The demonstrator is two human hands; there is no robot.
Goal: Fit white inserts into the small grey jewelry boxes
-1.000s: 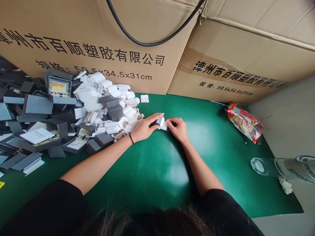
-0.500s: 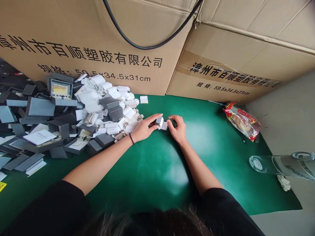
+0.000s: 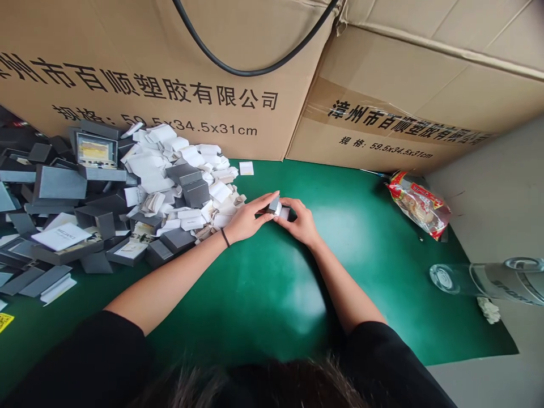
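Covering the desk (image 3: 263, 294) is a dark green mat, and a pale grey wall (image 3: 501, 192) closes the room far to the right of the small grey box (image 3: 275, 205). This box sits at the middle of the mat, between the two hands. Behind it stand two big cardboard boxes, the left carton (image 3: 148, 56) and the right carton (image 3: 403, 96), with one black cable (image 3: 238, 68) hanging across them.

The left hand (image 3: 249, 218) has its fingers closed on the left side of the box. The right hand (image 3: 300, 224) pinches one white insert (image 3: 284, 213) against the right side of the box; I cannot tell if the insert is already partly inside.

Left of the box lies one heap (image 3: 127, 192) of grey boxes and white inserts, too many to count. One single white pad (image 3: 246, 168) lies just behind the box. To the right of the box are one red snack packet (image 3: 419, 205) and one clear bottle (image 3: 488, 280) lying on its side.
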